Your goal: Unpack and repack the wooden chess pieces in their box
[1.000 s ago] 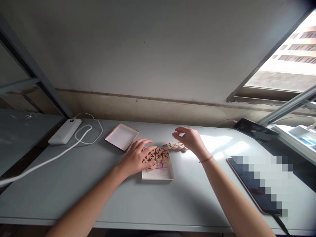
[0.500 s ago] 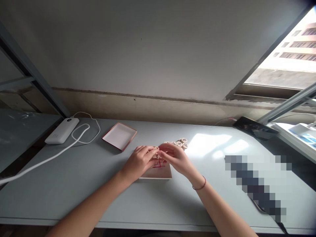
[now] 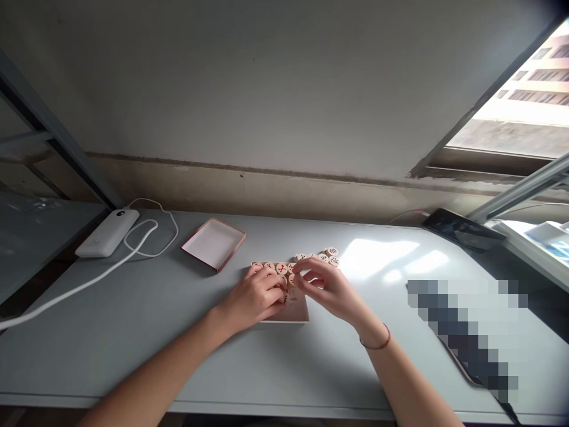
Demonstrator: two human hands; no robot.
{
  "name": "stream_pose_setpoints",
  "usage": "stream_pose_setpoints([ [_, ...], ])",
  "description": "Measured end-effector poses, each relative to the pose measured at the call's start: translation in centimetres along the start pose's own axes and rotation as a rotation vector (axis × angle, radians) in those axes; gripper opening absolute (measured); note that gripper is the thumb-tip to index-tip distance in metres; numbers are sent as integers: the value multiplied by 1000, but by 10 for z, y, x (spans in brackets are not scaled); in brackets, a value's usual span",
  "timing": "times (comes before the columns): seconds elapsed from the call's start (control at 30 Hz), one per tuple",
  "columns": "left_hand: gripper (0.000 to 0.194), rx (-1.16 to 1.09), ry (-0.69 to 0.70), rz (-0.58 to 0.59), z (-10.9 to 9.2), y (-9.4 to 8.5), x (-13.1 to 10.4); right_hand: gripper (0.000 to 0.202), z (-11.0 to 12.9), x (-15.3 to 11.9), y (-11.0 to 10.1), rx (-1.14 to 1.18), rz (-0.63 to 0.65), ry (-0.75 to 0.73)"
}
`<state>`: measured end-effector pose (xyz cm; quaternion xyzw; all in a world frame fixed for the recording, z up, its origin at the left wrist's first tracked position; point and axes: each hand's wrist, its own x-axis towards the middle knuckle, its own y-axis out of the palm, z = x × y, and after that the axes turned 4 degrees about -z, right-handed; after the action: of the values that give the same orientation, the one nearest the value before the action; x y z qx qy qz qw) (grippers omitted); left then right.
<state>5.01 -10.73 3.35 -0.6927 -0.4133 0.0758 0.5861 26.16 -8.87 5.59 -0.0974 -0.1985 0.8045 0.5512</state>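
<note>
My left hand (image 3: 253, 296) lies over the left part of a shallow open box (image 3: 300, 314). Its fingers are curled, and a Chinese chess piece (image 3: 285, 299) with black marking peeks out at the fingertips. Along the box's far side lie round wooden pieces with red characters, among them one red piece (image 3: 281, 268) in plain sight. Hovering at the right side of the box, my right hand (image 3: 324, 287) has bent fingers with a gap between thumb and index. Its fingertips are beside a red piece (image 3: 291, 268); nothing shows held there. The left palm hides part of the box.
Black-marked chess pieces (image 3: 323, 259) lie on the desk behind the box. An upturned box lid (image 3: 213, 243) rests to the left, and farther left a white power bank (image 3: 108, 233) with a cable (image 3: 102, 276). A dark phone (image 3: 460, 230) is at the back right.
My hands have moved apart; the right shifted slightly right, off the spot where the fingertips met. Red pieces along the box's far side are now uncovered.
</note>
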Motion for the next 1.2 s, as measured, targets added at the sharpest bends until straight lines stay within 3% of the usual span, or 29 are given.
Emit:
stream_pose_setpoints([
  [0.13, 10, 18, -79, -62, 6, -5, -4, 16, 7, -8, 6, -206, 101, -148],
  [0.23, 24, 31, -136, -70, 12, -7, -7, 20, 11, -11, 15, -363, 140, -205],
  [0.4, 54, 24, -220, 22, 19, -6, -11, 13, 10, -13, 25, -577, 153, -302],
  [0.5, 62, -5, -259, 68, 19, -4, -12, 18, 5, -12, 26, -662, 132, -326],
  [0.63, 66, -52, -305, 111, 19, 0, -14, 13, 4, -10, 27, -705, 99, -354],
  [0.77, 66, -96, -318, 125, 20, 2, -14, 3, 3, -4, 15, -559, 58, -359],
  [0.87, 65, -112, -322, 129, 21, 1, -13, 20, -8, 9, -8, -517, -176, -217],
  [0.97, 64, -123, -330, 145, 22, 1, -12, 28, -23, 27, -34, -743, -443, 96],
  [1.03, 65, -130, -330, 150, 23, 1, -13, 33, -30, 39, -46, -885, -424, 308],
  [1.1, 64, -129, -326, 145, 24, 2, -13, 34, -32, 50, -54, -940, -296, 458],
  [1.2, 66, -123, -310, 129, 25, 4, -14, 33, -32, 63, -57, -941, -115, 543],
])
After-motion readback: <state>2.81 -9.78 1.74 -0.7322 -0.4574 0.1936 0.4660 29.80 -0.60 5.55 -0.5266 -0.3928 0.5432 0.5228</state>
